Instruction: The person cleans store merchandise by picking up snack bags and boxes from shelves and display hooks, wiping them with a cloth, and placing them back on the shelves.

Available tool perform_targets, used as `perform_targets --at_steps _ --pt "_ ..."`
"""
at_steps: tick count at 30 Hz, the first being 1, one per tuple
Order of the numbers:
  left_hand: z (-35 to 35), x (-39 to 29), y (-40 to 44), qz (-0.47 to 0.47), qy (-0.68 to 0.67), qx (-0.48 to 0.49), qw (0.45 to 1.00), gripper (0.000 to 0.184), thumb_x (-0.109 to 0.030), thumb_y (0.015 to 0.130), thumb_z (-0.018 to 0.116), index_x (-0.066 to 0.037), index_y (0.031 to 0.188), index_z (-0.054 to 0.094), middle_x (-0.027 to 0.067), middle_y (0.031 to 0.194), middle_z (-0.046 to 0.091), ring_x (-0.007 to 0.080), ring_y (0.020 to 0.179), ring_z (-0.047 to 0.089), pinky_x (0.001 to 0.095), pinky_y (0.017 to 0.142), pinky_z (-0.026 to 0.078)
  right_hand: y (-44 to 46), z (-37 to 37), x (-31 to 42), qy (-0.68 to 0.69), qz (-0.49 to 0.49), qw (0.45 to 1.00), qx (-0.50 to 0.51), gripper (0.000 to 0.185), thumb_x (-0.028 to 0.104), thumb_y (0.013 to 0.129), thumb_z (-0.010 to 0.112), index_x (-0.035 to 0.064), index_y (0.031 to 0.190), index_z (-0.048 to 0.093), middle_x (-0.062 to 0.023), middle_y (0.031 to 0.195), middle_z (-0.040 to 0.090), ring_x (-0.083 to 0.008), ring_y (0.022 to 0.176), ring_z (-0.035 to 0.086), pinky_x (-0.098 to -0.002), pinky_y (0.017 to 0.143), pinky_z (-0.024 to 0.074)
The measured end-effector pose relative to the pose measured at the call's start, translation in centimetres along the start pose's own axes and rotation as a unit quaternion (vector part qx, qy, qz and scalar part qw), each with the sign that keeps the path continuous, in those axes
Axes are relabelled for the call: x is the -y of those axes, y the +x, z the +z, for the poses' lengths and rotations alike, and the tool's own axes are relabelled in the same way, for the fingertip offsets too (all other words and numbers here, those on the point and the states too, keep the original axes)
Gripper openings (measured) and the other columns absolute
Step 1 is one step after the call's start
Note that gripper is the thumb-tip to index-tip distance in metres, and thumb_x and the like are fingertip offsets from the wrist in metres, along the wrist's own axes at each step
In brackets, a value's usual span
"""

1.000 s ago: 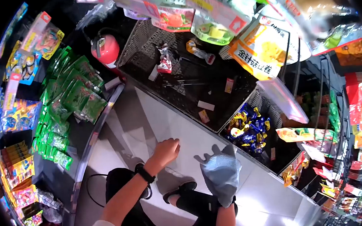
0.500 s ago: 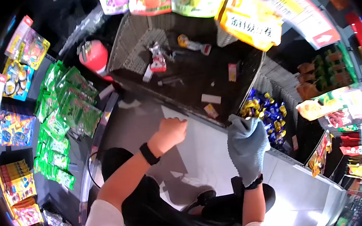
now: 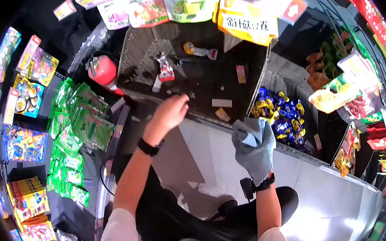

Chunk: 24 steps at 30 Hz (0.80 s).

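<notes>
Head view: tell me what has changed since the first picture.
The left hand has moved forward, from over the floor to the near edge of the dark bin. The grey cloth covering the right hand has come forward too, now overlapping the bins' near edge beside the blue and yellow sweets. Nothing visibly taken up or let go. The sweets look unchanged.

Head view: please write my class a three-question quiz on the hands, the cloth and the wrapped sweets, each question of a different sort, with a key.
1. Multiple choice: the grey-blue cloth covers which of the person's own hands? A) left B) right
2. True or false: the left hand wears a glove.
3. Fill in: the heaped sweets have wrappers in blue and ____.

Key: 1 B; 2 false, it is bare; 3 yellow.
</notes>
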<state>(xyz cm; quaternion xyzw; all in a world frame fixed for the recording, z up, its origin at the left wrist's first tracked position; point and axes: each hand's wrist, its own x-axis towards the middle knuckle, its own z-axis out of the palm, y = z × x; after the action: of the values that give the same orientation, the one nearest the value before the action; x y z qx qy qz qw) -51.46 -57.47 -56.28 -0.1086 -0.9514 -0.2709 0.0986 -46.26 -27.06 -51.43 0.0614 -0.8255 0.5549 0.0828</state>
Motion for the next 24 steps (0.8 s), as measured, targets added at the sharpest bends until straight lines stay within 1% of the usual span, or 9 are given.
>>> perform_targets --at_steps 6,9,12,13,15,18,22,23,24 --pt "-9.9 -8.8 8.0 0.029 -0.101 -0.07 0.992 0.034 -0.016 0.091 0.064 -0.006 0.123 0.055 0.0093 0.103 0.062 0.018 0.088 0.062 0.0303 0.076 0.052 0.5 -1.1 4.2 0.066 -0.019 0.998 0.012 0.044 0.007 0.076 0.07 0.0008 0.114 0.05 -0.0076 0.095 0.064 -0.0164 0.081 0.063 -0.0291 0.072 0.0511" --pt "-11.8 -9.6 14.6 -0.064 -0.336 0.068 0.937 0.056 -0.03 0.091 0.067 -0.011 0.138 0.043 0.0097 0.121 0.054 0.0208 0.103 0.06 0.037 0.086 0.052 0.5 -1.3 5.0 0.083 -0.043 0.996 0.005 0.045 0.011 0.079 0.071 -0.0003 0.116 0.049 -0.0081 0.097 0.065 -0.017 0.083 0.064 -0.0293 0.073 0.0513" --pt "-11.2 -10.1 18.4 -0.172 -0.537 0.047 0.824 0.077 -0.031 0.09 0.069 -0.011 0.148 0.024 0.0162 0.144 0.037 0.0388 0.119 0.054 0.0465 0.094 0.051 -1.4 -0.4 2.8 0.232 0.025 0.97 0.065 0.057 0.012 0.083 0.072 -0.0013 0.129 0.041 -0.01 0.106 0.063 -0.0182 0.093 0.063 -0.0304 0.079 0.0527" --pt "-10.9 -9.9 19.1 -0.115 -0.522 0.051 0.844 0.089 -0.033 0.087 0.072 -0.012 0.151 0.015 0.0191 0.15 0.029 0.0454 0.124 0.048 0.0493 0.095 0.05 -2.6 0.3 1.4 0.329 0.078 0.938 0.079 0.066 0.012 0.083 0.073 -0.0009 0.136 0.036 -0.0111 0.111 0.061 -0.019 0.099 0.062 -0.0311 0.083 0.0531" --pt "-10.2 -11.5 20.6 -0.11 -0.411 -0.071 0.902 0.093 -0.04 0.085 0.073 -0.01 0.151 0.015 0.0197 0.15 0.029 0.0401 0.13 0.044 0.0501 0.096 0.049 -4.2 1.1 2.8 0.338 0.041 0.936 0.091 0.078 0.014 0.082 0.076 0.0005 0.142 0.028 -0.0117 0.116 0.06 -0.0207 0.105 0.062 -0.0326 0.087 0.0528" --pt "-9.8 -11.6 23.2 -0.121 -0.271 -0.099 0.95 0.078 -0.04 0.089 0.067 -0.003 0.147 0.029 0.0194 0.148 0.037 0.0284 0.139 0.035 0.0498 0.101 0.044 -4.5 0.0 4.5 0.441 0.089 0.878 0.164 0.076 0.016 0.08 0.079 0.0025 0.14 0.034 -0.0099 0.115 0.06 -0.0195 0.106 0.061 -0.0316 0.091 0.0515" --pt "-9.3 -10.6 25.0 -0.106 -0.317 -0.04 0.942 0.078 -0.036 0.092 0.064 -0.006 0.151 0.023 0.0173 0.15 0.037 0.0274 0.142 0.029 0.0545 0.109 0.034 -5.3 1.1 3.0 0.643 0.317 0.672 0.186 0.05 0.015 0.08 0.077 0.0055 0.121 0.05 -0.0048 0.109 0.06 -0.019 0.096 0.061 -0.0249 0.088 0.0487" --pt "-9.2 -12.0 24.9 -0.129 -0.323 -0.052 0.936 0.09 -0.039 0.087 0.07 -0.008 0.152 0.015 0.0184 0.15 0.037 0.028 0.143 0.028 0.0557 0.109 0.033 -5.0 -0.2 4.3 0.535 0.194 0.801 0.185 0.052 0.015 0.078 0.078 0.0047 0.121 0.049 -0.0045 0.107 0.059 -0.0195 0.095 0.06 -0.0255 0.087 0.0482" --pt "-9.1 -13.2 24.6 -0.155 -0.33 -0.068 0.929 0.103 -0.041 0.083 0.075 -0.01 0.154 0.007 0.0194 0.149 0.036 0.0286 0.143 0.027 0.0569 0.11 0.032 -4.9 -1.0 4.7 0.471 0.128 0.853 0.184 0.053 0.015 0.077 0.078 0.0043 0.121 0.049 -0.0043 0.107 0.059 -0.0198 0.095 0.06 -0.0258 0.086 0.048"
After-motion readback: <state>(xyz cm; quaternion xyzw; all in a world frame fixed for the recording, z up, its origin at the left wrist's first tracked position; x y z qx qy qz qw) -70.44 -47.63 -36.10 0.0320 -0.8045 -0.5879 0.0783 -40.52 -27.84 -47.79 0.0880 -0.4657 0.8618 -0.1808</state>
